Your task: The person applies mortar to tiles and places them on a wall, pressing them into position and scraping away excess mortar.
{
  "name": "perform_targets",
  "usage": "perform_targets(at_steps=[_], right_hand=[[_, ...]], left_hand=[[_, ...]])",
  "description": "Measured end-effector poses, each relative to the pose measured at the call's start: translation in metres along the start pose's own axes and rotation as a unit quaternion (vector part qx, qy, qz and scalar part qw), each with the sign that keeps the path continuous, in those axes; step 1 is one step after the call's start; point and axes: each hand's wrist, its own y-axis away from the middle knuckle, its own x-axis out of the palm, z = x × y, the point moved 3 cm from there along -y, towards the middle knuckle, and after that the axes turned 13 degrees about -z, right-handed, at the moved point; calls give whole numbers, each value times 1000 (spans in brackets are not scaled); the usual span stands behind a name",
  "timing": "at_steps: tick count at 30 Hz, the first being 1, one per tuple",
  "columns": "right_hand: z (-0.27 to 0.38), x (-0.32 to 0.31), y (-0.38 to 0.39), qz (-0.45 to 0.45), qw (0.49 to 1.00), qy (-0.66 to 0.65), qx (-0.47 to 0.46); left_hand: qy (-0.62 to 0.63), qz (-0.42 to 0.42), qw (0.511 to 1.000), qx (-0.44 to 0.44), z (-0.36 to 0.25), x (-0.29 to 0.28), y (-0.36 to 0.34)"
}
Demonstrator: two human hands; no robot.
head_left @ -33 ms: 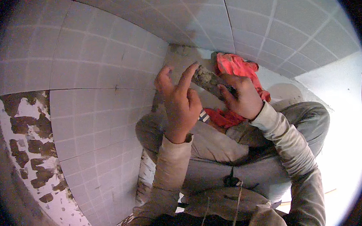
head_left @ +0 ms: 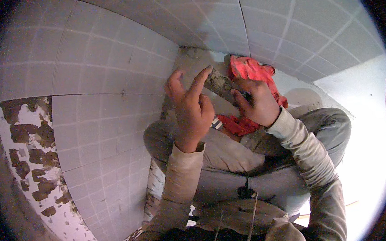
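Note:
My right hand [head_left: 259, 102] is closed around the handle end of a trowel [head_left: 221, 84]. The handle itself is mostly hidden by the fingers. Rough grey mortar clings to the blade, which slants up and left from my grip. My left hand [head_left: 191, 109] is raised beside it with fingers apart and nothing held. Its index fingertip is at the far end of the blade; whether it touches cannot be made out. A crumpled red cloth or bag [head_left: 254, 69] lies behind my right hand, and more red material [head_left: 238, 125] shows below the trowel.
Grey tiled walls rise close on the left [head_left: 104, 112] and ahead [head_left: 266, 23], meeting in a corner. Farther left, a white wall strip [head_left: 40, 156] bears brown mortar patches. My crossed legs [head_left: 321, 126] fill the space below my hands. Bright light falls at the right.

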Motion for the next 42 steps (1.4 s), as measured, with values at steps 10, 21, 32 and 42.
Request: perform_targets(at_steps=[10, 21, 32, 42], right_hand=[[-1, -4, -3, 28, 999, 7, 25], [-18, 1, 3, 13, 999, -22, 47], [-16, -1, 2, 32, 995, -31, 94], [-17, 4, 5, -4, 995, -47, 93]], left_hand=[[19, -12, 999, 40, 1, 4, -2], [45, -28, 998, 27, 4, 9, 1], [-16, 29, 999, 21, 1, 12, 4], [35, 14, 999, 8, -2, 19, 6]])
